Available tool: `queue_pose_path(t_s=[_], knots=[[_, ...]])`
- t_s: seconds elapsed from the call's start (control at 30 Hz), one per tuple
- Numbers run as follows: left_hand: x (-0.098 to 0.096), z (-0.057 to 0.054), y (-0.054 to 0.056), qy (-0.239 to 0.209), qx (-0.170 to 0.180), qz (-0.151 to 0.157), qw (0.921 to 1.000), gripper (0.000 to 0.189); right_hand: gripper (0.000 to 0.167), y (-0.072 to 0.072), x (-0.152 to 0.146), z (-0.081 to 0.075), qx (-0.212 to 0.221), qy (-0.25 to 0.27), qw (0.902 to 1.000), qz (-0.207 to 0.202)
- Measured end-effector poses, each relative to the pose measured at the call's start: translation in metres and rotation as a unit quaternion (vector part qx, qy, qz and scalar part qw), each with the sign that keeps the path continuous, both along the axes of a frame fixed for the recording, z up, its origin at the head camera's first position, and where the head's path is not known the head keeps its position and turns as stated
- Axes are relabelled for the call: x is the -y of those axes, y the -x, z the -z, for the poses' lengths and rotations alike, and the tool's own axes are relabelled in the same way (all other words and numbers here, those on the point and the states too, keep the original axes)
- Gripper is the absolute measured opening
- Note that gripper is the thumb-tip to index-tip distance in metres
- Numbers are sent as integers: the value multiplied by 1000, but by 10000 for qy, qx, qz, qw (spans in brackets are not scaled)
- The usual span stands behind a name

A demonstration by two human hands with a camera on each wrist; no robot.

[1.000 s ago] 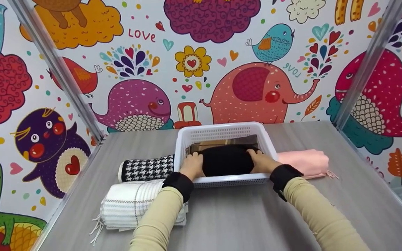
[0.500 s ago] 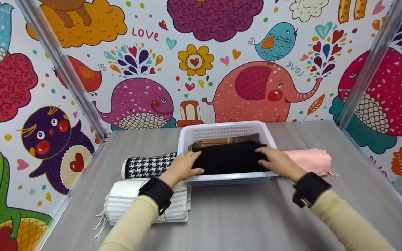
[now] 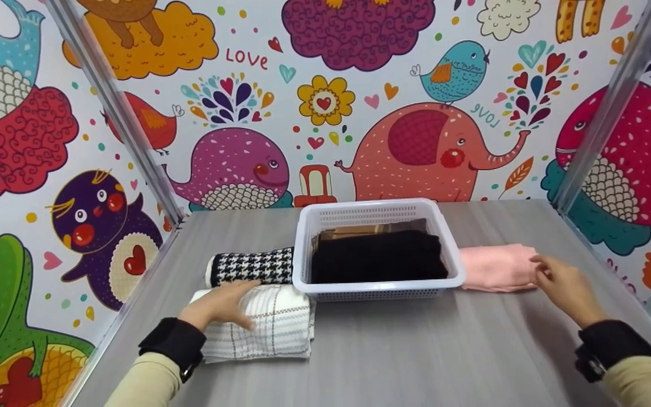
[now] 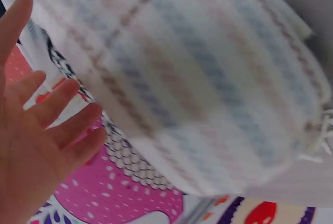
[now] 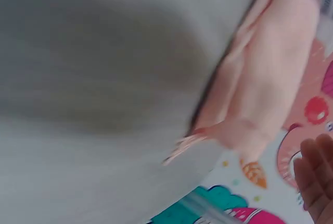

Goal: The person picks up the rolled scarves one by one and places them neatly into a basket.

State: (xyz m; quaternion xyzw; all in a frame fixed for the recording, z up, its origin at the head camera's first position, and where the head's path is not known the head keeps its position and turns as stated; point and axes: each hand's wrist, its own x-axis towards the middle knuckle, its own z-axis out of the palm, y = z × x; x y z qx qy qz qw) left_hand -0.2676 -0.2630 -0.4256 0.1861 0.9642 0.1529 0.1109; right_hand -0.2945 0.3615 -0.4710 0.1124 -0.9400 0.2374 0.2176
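Observation:
A folded white scarf with grey-blue stripes lies at the left front. My left hand is over its left part, fingers spread; the left wrist view shows the palm beside the cloth, holding nothing. By the right end of a pink folded scarf is my right hand. Its fingers look extended in the right wrist view, with a gap between them and the fringed pink cloth. A folded black cloth lies in the white basket, in front of a brown folded cloth.
Behind the white scarf, a black-and-white houndstooth roll lies against the basket's left side. The grey table ends at cartoon-printed walls at the back and sides, with metal posts in the corners.
Both hands have let go of the black cloth and left the basket. The left has moved left over the white scarf, the right rightward to the pink scarf's end. The black cloth lies flatter.

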Motion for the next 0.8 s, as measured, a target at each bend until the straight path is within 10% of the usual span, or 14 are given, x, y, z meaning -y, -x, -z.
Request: queue_pose_path(t_s=[0.4, 0.8], knots=[[7, 32, 20, 607, 451, -286, 9967, 97, 21, -10, -10, -3, 31, -61, 9999, 146], [6, 38, 19, 845, 406, 3, 9956, 94, 21, -17, -11, 0, 512, 86, 9986, 134]])
